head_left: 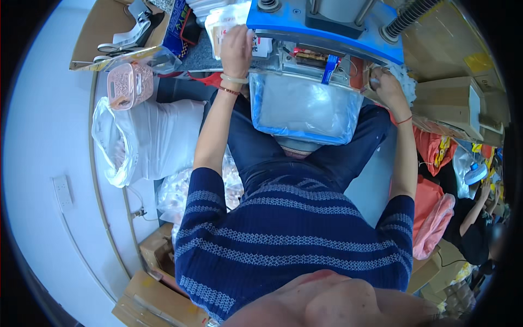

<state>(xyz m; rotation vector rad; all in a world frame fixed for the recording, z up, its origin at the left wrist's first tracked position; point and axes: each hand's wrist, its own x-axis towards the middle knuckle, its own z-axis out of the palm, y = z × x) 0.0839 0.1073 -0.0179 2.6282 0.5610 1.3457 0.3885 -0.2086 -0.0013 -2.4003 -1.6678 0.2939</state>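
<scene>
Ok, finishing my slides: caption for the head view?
Left hand at white cards, right hand near blue machine, blue tray below.

One blue metal press (pixel 291 19) stands far, with one plastic-lined, blue-rimmed rectangular tray (pixel 297 135) nearer. Two bare hands show: left hand (pixel 236 52), right hand (pixel 388 90). Left: one pink openwork plastic basket (pixel 132 86), one bulging white plastic sack (pixel 166 133).

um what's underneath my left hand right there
White printed pieces show around your left hand, with a grey surface beside them. Whatever lies directly beneath the hand is covered.
</scene>
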